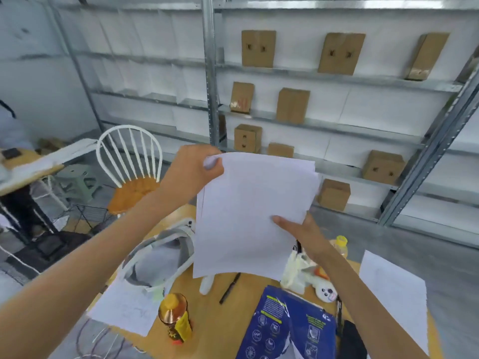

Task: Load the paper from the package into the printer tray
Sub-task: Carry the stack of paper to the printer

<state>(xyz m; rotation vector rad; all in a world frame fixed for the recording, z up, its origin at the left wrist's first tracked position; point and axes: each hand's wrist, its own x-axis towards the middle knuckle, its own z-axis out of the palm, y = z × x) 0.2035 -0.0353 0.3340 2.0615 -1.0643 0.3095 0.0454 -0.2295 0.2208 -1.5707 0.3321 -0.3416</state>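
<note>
Plainly, the left hand [193,169] was pinching the far left corner of a sheaf of paper [252,216], thumb and fingers closed over its top edge, while the right hand [302,230] steadied the near right edge with the thumb laid flat on the top sheet and the fingers hidden behind. Held so, upright and clear of the table [212,314], the sheets could likely be squared up before loading; their edges were slightly fanned at the far right corner. How many sheets were in the sheaf could not be told. Just below, near the right forearm, lay one opened blue package [290,330], presumably the source of the paper. Two loose sheets rested on the table, one near left [127,310] and one at the right edge [394,291]. One black pen [230,288] lay between them, and one gold-topped bottle [176,317] stood near left. A printer tray was not clearly identifiable. Farther off stood one white chair [129,161] and shelves holding nine cardboard boxes [258,48].
</note>
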